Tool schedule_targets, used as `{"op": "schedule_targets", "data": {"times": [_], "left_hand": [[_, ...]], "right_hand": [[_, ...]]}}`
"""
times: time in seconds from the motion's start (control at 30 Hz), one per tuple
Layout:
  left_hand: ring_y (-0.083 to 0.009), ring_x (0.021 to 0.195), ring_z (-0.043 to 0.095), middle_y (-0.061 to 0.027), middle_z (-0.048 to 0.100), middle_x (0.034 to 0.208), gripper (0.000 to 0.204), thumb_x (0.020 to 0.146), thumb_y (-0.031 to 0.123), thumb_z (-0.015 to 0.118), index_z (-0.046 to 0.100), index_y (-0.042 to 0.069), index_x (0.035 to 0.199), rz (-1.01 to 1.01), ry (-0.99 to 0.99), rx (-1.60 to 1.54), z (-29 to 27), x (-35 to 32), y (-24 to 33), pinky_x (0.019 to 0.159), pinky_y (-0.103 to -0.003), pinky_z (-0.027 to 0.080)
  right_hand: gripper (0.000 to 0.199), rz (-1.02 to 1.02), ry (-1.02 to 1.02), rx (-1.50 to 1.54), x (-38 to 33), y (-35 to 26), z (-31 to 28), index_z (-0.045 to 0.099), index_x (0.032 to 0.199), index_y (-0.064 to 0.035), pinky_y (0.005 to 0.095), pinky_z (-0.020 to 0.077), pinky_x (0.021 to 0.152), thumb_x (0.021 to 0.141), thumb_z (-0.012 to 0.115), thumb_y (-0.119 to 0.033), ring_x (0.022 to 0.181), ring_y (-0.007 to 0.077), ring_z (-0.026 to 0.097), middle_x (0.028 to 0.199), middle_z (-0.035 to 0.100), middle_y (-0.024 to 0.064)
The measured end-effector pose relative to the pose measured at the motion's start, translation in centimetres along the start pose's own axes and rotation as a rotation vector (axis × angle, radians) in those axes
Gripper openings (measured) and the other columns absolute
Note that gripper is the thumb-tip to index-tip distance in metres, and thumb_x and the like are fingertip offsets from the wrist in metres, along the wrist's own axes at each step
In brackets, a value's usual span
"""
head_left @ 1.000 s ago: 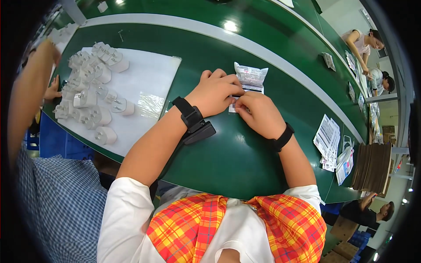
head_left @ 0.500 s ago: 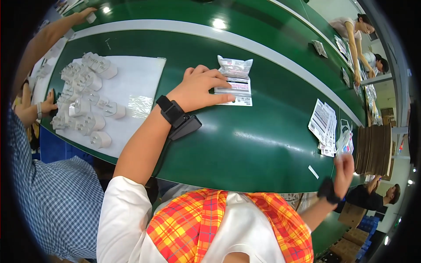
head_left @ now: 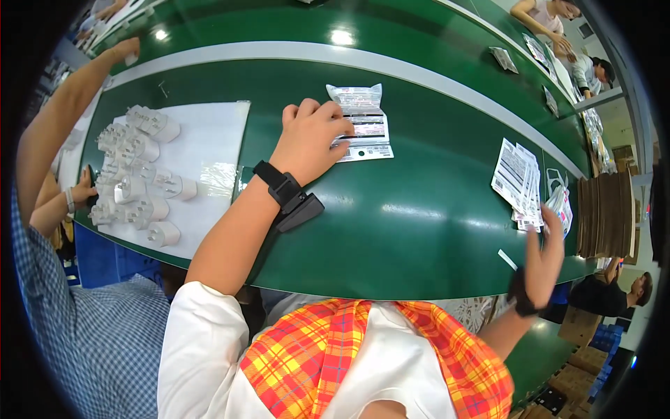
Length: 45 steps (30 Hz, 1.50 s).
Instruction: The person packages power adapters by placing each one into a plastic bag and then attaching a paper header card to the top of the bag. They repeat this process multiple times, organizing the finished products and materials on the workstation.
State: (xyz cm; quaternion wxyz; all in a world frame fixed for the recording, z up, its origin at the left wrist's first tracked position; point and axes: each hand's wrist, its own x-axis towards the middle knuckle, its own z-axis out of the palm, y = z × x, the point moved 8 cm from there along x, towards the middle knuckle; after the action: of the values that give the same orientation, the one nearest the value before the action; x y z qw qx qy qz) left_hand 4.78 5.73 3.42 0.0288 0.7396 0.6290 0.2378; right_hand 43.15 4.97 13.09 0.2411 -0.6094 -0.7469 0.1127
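Note:
My left hand (head_left: 310, 137) rests on a flat printed plastic packet (head_left: 363, 122) lying on the green table (head_left: 419, 230), fingers curled over the packet's left edge and pressing it down. A black band with a small black device sits on that wrist. My right hand (head_left: 546, 248) is out at the right, fingers spread, at the table's near edge just below a fanned stack of printed leaflets (head_left: 518, 180). It holds nothing that I can see. A black band is on that wrist too.
A white sheet (head_left: 209, 150) at the left carries several white plug adapters (head_left: 136, 178). A person in a blue checked shirt (head_left: 84, 335) sits at my left, one arm reaching far across. A stack of brown cardboard (head_left: 607, 213) stands at the right edge. Other people work beyond.
My right hand left the packet and swung out to the right, by the leaflets. My left hand stayed on the packet.

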Motion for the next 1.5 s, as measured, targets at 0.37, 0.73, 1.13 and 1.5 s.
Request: {"op": "schedule_targets", "data": {"times": [0.37,0.73,1.13,1.5], "left_hand": [[-0.0274,0.106,0.047,-0.0052,0.053,0.122,0.047,0.081,0.040,0.068,0.064,0.022,0.124,-0.057,0.024,0.112,-0.6,-1.4,-1.4,0.094,-0.043,0.033],[-0.0302,0.111,0.045,-0.0069,0.049,0.134,0.051,0.084,0.036,0.066,0.060,0.018,0.130,-0.082,-0.040,0.079,-0.1,-0.1,-1.4,0.100,-0.045,0.031],[-0.0310,0.112,0.046,-0.0075,0.053,0.129,0.041,0.087,0.025,0.061,0.061,0.012,0.125,-0.009,0.066,0.017,-1.2,0.3,-0.4,0.101,-0.047,0.032],[-0.0224,0.129,0.046,-0.0022,0.053,0.137,0.036,0.095,0.024,0.047,0.059,0.012,0.127,-0.114,-0.167,-0.216,0.7,-0.4,-2.5,0.110,-0.053,0.030]], "right_hand": [[0.021,-0.441,-0.631,0.251,16.2,-15.0,26.4,0.063,0.083,-0.0024,0.0335,0.0483,0.069,0.082,0.071,-0.022,0.079,0.0235,0.062,0.080,0.064,0.0124],[0.055,-0.218,-0.028,-0.044,23.2,4.1,12.2,0.047,0.129,-0.0035,0.0418,0.0493,0.091,0.083,0.068,-0.025,0.105,0.0379,0.063,0.110,0.065,0.0225],[0.027,-0.460,-0.541,-0.224,10.1,0.2,13.2,0.062,0.104,0.0005,0.0423,0.0482,0.086,0.079,0.065,-0.010,0.098,0.0371,0.060,0.102,0.063,0.0194],[0.022,-0.894,-0.988,0.282,7.5,-21.5,26.0,0.063,0.102,-0.0034,0.0431,0.0496,0.079,0.081,0.059,-0.011,0.087,0.0367,0.062,0.089,0.064,0.0191]]}}
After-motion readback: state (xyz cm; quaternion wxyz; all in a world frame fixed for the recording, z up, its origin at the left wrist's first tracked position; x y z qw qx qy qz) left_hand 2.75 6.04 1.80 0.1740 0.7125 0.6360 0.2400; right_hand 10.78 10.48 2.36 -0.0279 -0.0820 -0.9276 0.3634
